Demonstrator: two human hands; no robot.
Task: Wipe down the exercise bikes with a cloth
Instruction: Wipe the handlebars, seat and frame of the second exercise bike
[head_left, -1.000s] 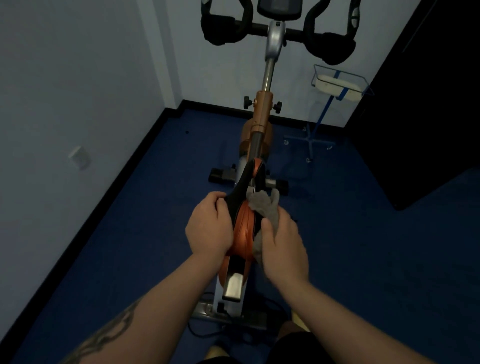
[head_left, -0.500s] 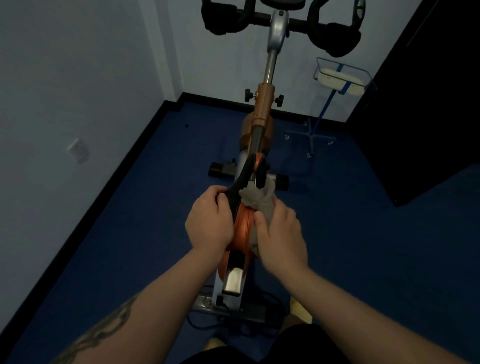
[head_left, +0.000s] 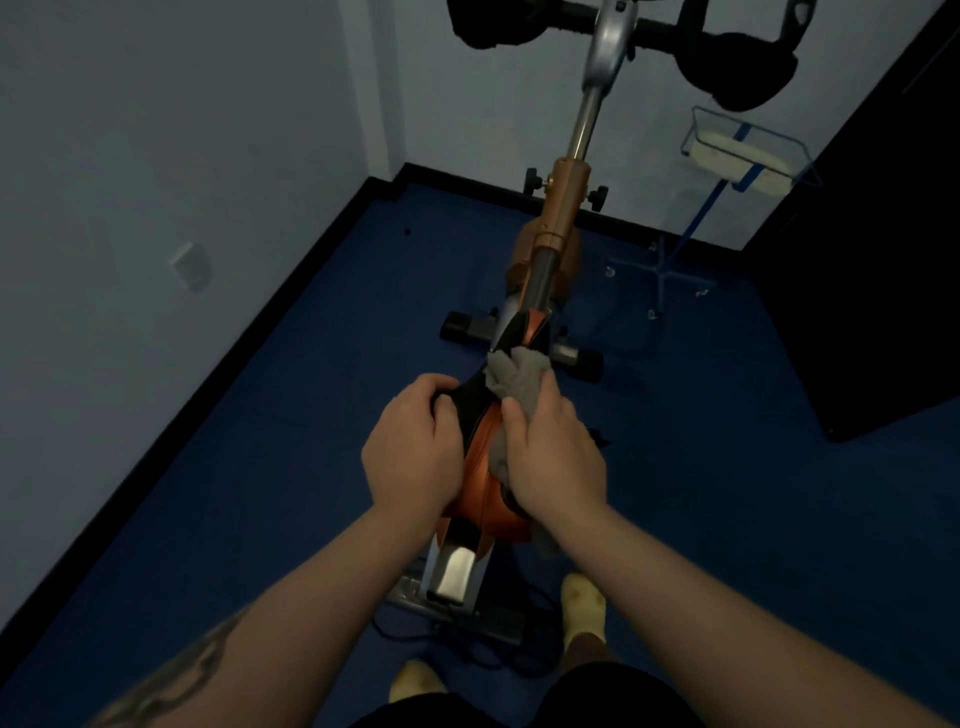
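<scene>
An orange and black exercise bike (head_left: 558, 218) stands before me on the blue floor, its black handlebars (head_left: 737, 73) at the top. Its orange and black saddle (head_left: 480, 457) lies between my hands. My left hand (head_left: 410, 452) grips the saddle's left side, fingers curled over the black edge. My right hand (head_left: 553, 457) holds a bunched grey cloth (head_left: 517, 376) against the saddle's right side. The cloth sticks out ahead of my fingers over the saddle's nose, and a corner hangs below my wrist.
Pale walls meet in a corner at the far left, with a wall socket (head_left: 189, 265) low on the left wall. A blue wheeled stand with a wire basket (head_left: 748, 156) sits to the right of the bike. A dark cabinet (head_left: 883, 260) fills the right side. My feet (head_left: 582, 603) are below.
My right hand has slid the cloth forward along the saddle toward its nose. My left hand has kept its grip on the saddle's left side.
</scene>
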